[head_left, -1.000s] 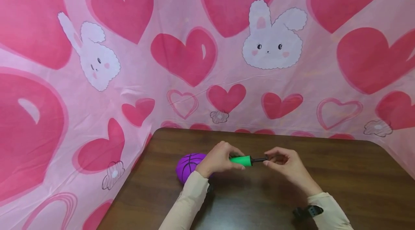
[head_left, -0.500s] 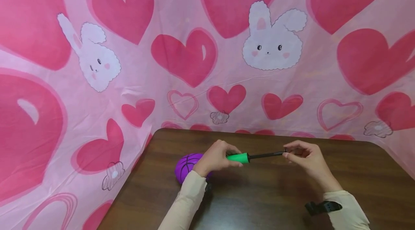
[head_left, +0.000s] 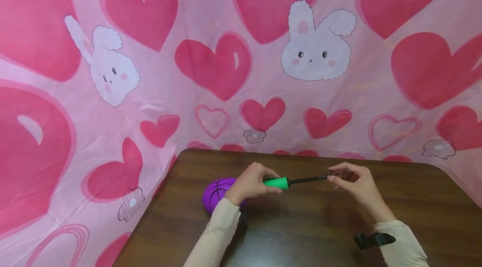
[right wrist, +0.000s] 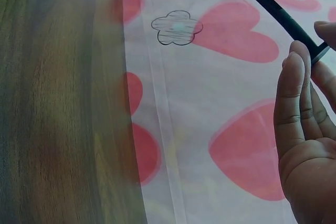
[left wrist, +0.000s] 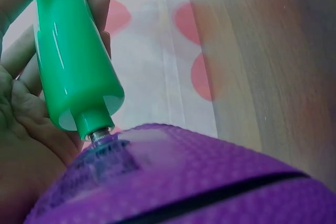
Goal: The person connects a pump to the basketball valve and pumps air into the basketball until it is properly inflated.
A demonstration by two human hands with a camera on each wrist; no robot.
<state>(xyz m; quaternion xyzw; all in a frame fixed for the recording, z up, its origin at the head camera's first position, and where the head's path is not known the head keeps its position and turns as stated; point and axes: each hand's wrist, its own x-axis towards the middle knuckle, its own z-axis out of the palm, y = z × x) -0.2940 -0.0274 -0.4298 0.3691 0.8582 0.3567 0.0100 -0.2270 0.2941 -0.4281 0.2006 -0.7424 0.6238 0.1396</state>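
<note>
A green hand pump (head_left: 277, 183) lies across my left hand (head_left: 251, 181), which grips its barrel. In the left wrist view the pump's lower end (left wrist: 94, 121) meets a purple ball (left wrist: 210, 177) through a short metal fitting at the ball's surface. The ball (head_left: 214, 196), black-lined like a basketball, sits partly behind my left wrist. Out of the barrel runs a long black rod (head_left: 308, 179), drawn well out to the right. At its far end my right hand (head_left: 355, 179) pinches the black handle between thumb and fingers; the right wrist view shows the handle (right wrist: 319, 52) there.
Both hands are over a brown wooden table (head_left: 301, 233) with rounded corners. Behind it and to the left hangs a pink cloth (head_left: 263, 83) printed with hearts and rabbits. A black strap (head_left: 374, 240) is on the right sleeve.
My right hand has moved right over the last second, drawing the rod farther out of the pump. It has barely moved in the last half second. The left hand keeps its grip.
</note>
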